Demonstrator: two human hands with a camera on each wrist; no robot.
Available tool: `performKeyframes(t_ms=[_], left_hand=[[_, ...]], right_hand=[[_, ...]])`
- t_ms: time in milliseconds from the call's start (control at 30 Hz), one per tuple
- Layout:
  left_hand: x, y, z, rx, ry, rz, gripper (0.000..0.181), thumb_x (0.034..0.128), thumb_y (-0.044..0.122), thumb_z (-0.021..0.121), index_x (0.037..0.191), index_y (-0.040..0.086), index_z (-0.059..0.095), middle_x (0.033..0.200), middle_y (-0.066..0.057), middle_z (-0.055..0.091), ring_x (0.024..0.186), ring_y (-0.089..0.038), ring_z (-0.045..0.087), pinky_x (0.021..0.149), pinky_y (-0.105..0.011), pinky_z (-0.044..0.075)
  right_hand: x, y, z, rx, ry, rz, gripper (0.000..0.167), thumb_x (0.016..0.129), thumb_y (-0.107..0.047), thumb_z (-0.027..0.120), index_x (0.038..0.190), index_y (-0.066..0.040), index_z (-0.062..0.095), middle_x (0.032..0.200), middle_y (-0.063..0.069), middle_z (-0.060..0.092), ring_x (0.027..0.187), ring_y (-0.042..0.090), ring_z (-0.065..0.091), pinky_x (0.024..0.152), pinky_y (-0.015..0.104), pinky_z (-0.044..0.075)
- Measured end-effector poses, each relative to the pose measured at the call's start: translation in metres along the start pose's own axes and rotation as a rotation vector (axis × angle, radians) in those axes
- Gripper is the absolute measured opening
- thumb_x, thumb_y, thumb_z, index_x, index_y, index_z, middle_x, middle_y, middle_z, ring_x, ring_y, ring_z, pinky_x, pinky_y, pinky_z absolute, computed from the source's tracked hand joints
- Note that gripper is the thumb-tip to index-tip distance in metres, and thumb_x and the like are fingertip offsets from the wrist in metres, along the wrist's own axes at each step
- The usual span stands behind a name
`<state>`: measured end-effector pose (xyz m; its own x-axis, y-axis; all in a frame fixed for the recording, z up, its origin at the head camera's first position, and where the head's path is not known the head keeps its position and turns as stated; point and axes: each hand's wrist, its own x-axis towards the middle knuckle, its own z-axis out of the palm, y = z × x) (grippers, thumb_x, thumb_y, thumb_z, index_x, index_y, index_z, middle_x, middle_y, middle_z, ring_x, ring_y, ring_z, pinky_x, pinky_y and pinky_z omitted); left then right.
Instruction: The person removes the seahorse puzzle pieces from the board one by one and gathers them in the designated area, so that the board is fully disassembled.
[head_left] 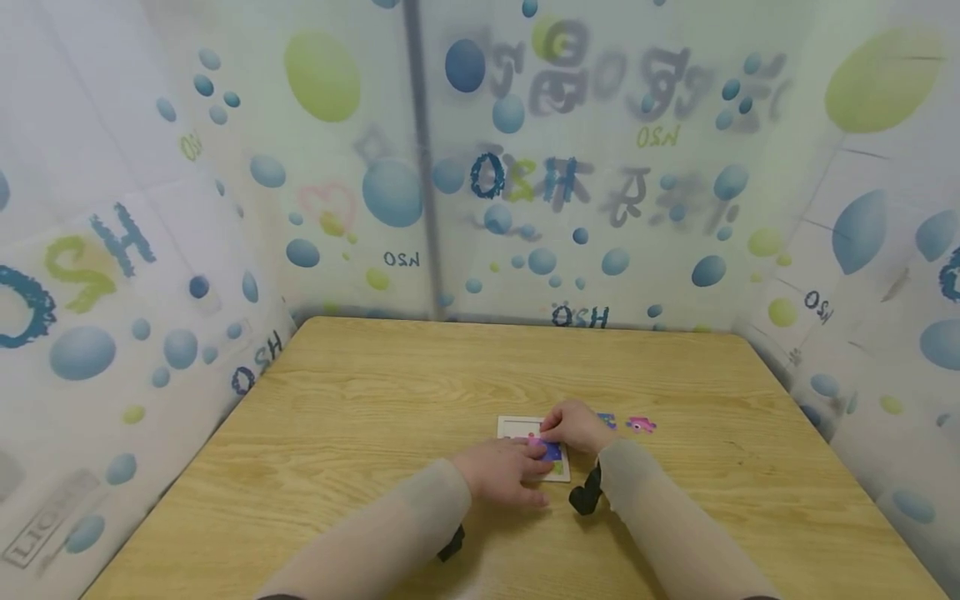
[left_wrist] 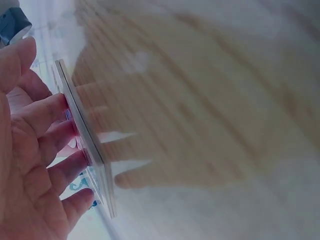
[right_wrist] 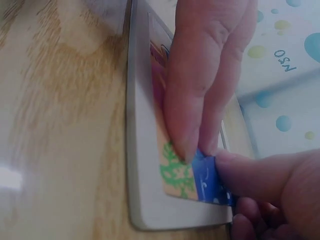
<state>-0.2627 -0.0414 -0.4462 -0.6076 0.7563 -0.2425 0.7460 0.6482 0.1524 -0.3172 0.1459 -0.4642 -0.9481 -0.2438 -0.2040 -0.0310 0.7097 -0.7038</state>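
A jigsaw puzzle in a white frame (head_left: 513, 419) lies on the table, its lower right corner blue and green. My left hand (head_left: 504, 472) rests on it with fingers extended; in the left wrist view the left hand (left_wrist: 30, 155) reaches over the frame's edge. At the upper right side, my right hand (head_left: 577, 427) has curled fingers and pinches at a puzzle piece, mostly hidden. The right wrist view shows its thumb (right_wrist: 267, 172) against the blue part of the puzzle (right_wrist: 207, 177), with the left fingers (right_wrist: 192, 100) pressing beside it on the tan and green part.
A blue puzzle piece (head_left: 607, 421) lies just beyond my right hand, partly covered by it. Farther right is a pink piece (head_left: 641, 425) with an eye printed on it. Curtains (head_left: 360, 275) with bubble prints surround the wooden table (head_left: 360, 400).
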Motion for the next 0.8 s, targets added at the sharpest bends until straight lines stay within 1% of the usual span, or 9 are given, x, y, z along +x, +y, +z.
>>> performKeyframes(t_ms=[167,333,467,633,733,800], left_hand=[[0.0008,0.0008,0.0011,0.001,0.006,0.000,0.066,0.0927,0.063,0.044,0.146,0.025,0.043,0.155,0.000,0.030,0.143,-0.018,0.024,0.115,-0.034,0.024],[0.0006,0.0010,0.0012,-0.009,0.009,-0.004,0.065,0.0929,0.063,0.044,0.146,0.025,0.043,0.155,0.000,0.029,0.143,-0.018,0.024,0.115,-0.034,0.023],[0.0007,0.0008,0.0018,-0.011,0.013,-0.007,0.065,0.0928,0.063,0.044,0.146,0.025,0.043,0.155,0.001,0.029,0.143,-0.017,0.024,0.115,-0.034,0.023],[0.0011,0.0002,0.0032,-0.016,0.017,-0.011,0.066,0.0924,0.064,0.044,0.146,0.026,0.043,0.155,0.001,0.030,0.143,-0.017,0.024,0.115,-0.034,0.024],[0.0005,0.0009,0.0030,-0.017,0.018,-0.014,0.066,0.0923,0.064,0.044,0.146,0.026,0.043,0.155,0.001,0.030,0.143,-0.018,0.024,0.115,-0.035,0.024],[0.0003,0.0013,0.0029,-0.020,0.017,-0.017,0.066,0.0923,0.063,0.044,0.146,0.026,0.043,0.155,0.002,0.030,0.143,-0.018,0.024,0.115,-0.035,0.024]], right_hand=[[-0.0002,-0.0011,0.0000,-0.008,-0.014,0.000,0.005,0.086,-0.008,0.072,0.082,-0.005,0.070,0.081,0.001,0.063,0.080,0.017,0.055,0.083,0.036,0.046],[-0.0005,-0.0011,-0.0003,-0.011,-0.012,-0.031,0.006,0.085,-0.002,0.070,0.081,-0.006,0.070,0.081,0.001,0.063,0.079,0.017,0.055,0.079,0.034,0.047],[-0.0007,-0.0008,-0.0005,-0.022,-0.007,-0.046,0.005,0.085,-0.002,0.069,0.082,-0.005,0.069,0.086,0.002,0.060,0.082,0.017,0.054,0.079,0.034,0.046],[-0.0001,-0.0003,0.0007,-0.006,0.002,-0.044,0.008,0.084,0.000,0.070,0.081,-0.007,0.068,0.088,0.002,0.058,0.082,0.017,0.053,0.080,0.035,0.044],[0.0000,-0.0003,0.0016,0.011,0.017,-0.047,0.009,0.084,-0.001,0.071,0.087,-0.007,0.065,0.091,0.003,0.058,0.085,0.019,0.053,0.080,0.037,0.044],[0.0000,-0.0005,0.0020,0.038,0.025,-0.034,0.015,0.084,-0.002,0.072,0.095,-0.007,0.063,0.095,0.005,0.057,0.088,0.020,0.052,0.082,0.038,0.044]])
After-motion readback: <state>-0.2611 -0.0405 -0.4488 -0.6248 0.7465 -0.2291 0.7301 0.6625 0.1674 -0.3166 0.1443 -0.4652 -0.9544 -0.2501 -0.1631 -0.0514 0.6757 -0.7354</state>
